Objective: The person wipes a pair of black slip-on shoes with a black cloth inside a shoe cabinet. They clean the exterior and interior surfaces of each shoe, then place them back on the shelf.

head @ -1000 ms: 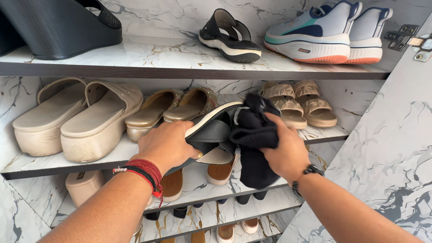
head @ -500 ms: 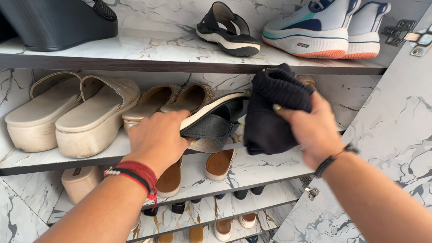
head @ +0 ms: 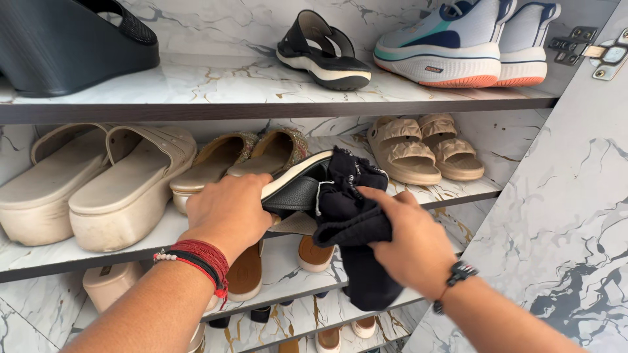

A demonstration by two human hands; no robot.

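My left hand (head: pixel 229 212) grips a black sandal with a pale sole (head: pixel 297 186), held on its side in front of the middle shelf (head: pixel 458 195). My right hand (head: pixel 409 245) presses a black cloth (head: pixel 353 222) against the sandal's toe end. The cloth bunches over the sandal and hangs down below my hand. Red and black thread bands sit on my left wrist, a dark band on the right.
Marble-patterned shelves hold shoes: cream platform slides (head: pixel 124 189), gold slip-ons (head: pixel 219 160), tan sandals (head: pixel 425 147). Above lie a black wedge (head: pixel 72 42), a black sandal (head: pixel 320 52) and white sneakers (head: pixel 468 39). The open cabinet door (head: pixel 569 216) stands at right. Lower shelves carry more footwear.
My right hand with the cloth rose above the sandal half a second ago, then came back down onto its toe end. My left hand kept hold of the sandal.
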